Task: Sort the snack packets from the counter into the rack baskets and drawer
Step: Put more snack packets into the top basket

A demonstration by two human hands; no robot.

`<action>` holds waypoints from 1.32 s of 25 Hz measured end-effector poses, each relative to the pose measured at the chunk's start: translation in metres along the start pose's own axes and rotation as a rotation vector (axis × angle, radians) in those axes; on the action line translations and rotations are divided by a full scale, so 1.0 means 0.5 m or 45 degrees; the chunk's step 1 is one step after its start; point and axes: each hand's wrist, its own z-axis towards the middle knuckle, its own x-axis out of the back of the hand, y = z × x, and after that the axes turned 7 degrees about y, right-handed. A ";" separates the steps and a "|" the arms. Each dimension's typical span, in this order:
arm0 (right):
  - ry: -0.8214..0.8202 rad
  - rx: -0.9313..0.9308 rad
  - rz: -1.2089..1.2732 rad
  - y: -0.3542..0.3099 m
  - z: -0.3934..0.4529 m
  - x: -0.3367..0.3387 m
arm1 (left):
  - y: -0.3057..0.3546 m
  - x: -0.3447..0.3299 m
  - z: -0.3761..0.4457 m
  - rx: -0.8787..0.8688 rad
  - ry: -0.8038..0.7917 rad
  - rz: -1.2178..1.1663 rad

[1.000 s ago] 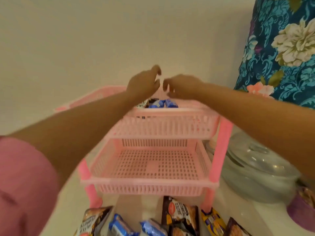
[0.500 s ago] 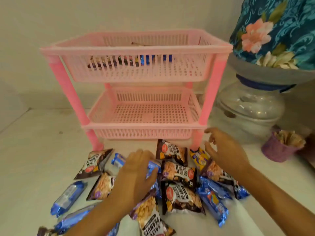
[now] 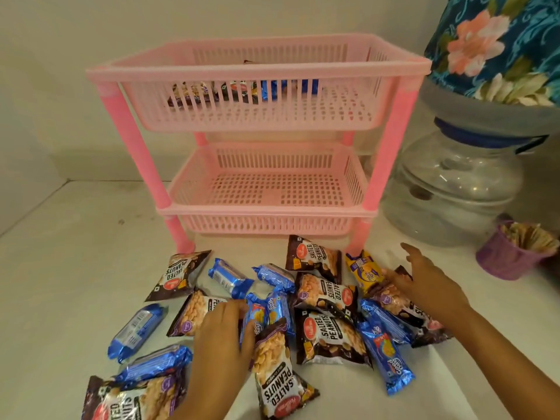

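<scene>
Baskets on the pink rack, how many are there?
2: the top basket up high, and the bottom basket right below it. None looks hidden.
</scene>
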 end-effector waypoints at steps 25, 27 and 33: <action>0.053 0.540 0.563 -0.162 -0.090 0.237 | 0.046 0.177 0.179 0.100 -0.301 0.125; 0.132 0.647 0.724 -0.238 -0.087 0.308 | 0.083 0.250 0.255 -0.018 -0.164 0.150; 0.405 0.838 1.102 -0.438 0.049 0.463 | 0.196 0.406 0.504 -0.226 0.438 -0.114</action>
